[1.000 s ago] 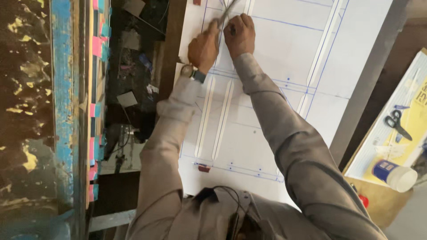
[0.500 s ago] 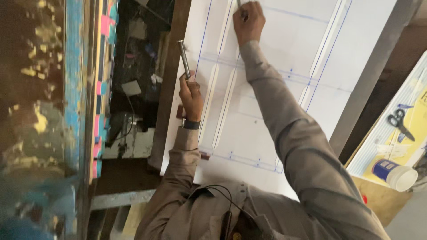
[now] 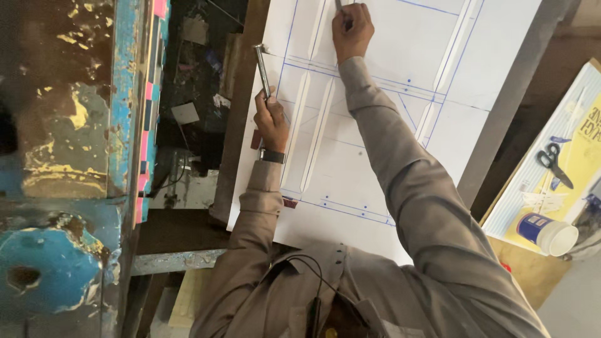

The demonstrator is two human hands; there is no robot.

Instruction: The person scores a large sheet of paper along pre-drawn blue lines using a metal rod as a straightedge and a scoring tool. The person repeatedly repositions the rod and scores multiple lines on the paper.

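Note:
A large white board (image 3: 375, 181) with blue drawn lines and long grooved slots lies in front of me. My left hand (image 3: 271, 119), with a watch on its wrist, grips a slim metal tool (image 3: 261, 67) that points up over the board's left edge. My right hand (image 3: 352, 28) reaches far up the board and holds a thin dark object, a pen or marker, with its tip hidden at the frame's top edge. Both arms wear grey-brown sleeves.
A paint-chipped blue and brown surface (image 3: 69, 156) fills the left. A dark cluttered gap (image 3: 194, 106) lies beside the board. At right, black scissors (image 3: 554, 164) and a white-capped blue jar (image 3: 548, 233) rest on a striped yellow-and-white box (image 3: 582, 125).
My left hand drew back from beside the right hand to the board's left edge, carrying the metal tool. My right hand stayed high on the board.

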